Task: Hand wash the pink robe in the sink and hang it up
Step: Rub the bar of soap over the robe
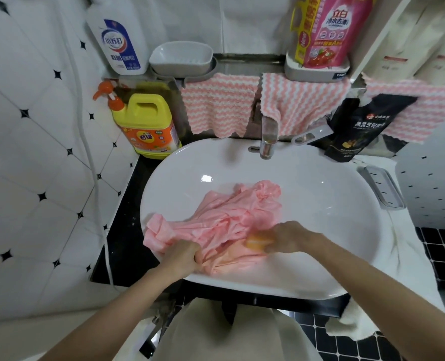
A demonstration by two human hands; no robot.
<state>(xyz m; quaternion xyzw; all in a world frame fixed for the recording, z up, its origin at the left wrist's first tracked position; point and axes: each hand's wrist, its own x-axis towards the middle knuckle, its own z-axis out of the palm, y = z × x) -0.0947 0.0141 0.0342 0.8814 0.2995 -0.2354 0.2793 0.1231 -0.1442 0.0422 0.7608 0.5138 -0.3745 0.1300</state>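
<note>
The pink robe (224,217) lies crumpled in the white oval sink (320,204), spread from the middle to the near left rim. My left hand (183,256) grips a fold of the robe at the sink's front edge. My right hand (286,237) holds a yellow-orange bar of soap (257,242) pressed on the fabric; the soap looks blurred.
A chrome faucet (268,142) stands at the back of the sink. A yellow detergent jug (148,126) sits back left, a black pouch (356,128) back right. Pink-and-white striped cloths (216,105) hang behind. A metal soap tray (382,186) rests on the right counter.
</note>
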